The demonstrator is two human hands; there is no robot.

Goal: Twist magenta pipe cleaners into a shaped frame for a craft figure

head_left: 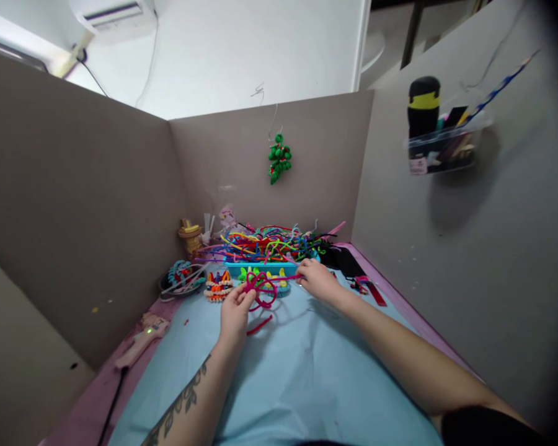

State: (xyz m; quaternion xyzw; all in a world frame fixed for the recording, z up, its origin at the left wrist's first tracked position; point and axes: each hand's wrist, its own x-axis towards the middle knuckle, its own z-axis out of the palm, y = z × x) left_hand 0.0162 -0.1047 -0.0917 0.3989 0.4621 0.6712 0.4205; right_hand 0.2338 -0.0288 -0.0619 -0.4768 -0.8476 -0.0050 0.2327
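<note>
Magenta looped fuzzy wire [274,291] sits pinched in my left fingers [247,300], its straight strand [286,278] gripped by my right fingers [304,269].

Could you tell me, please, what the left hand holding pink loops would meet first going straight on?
The left hand would probably meet the green winged piece in front of the blue tray, though depth is unclear.

Bright light from upper left whitens the wall [260,49]; black vignetting darkens the right edge.
</note>
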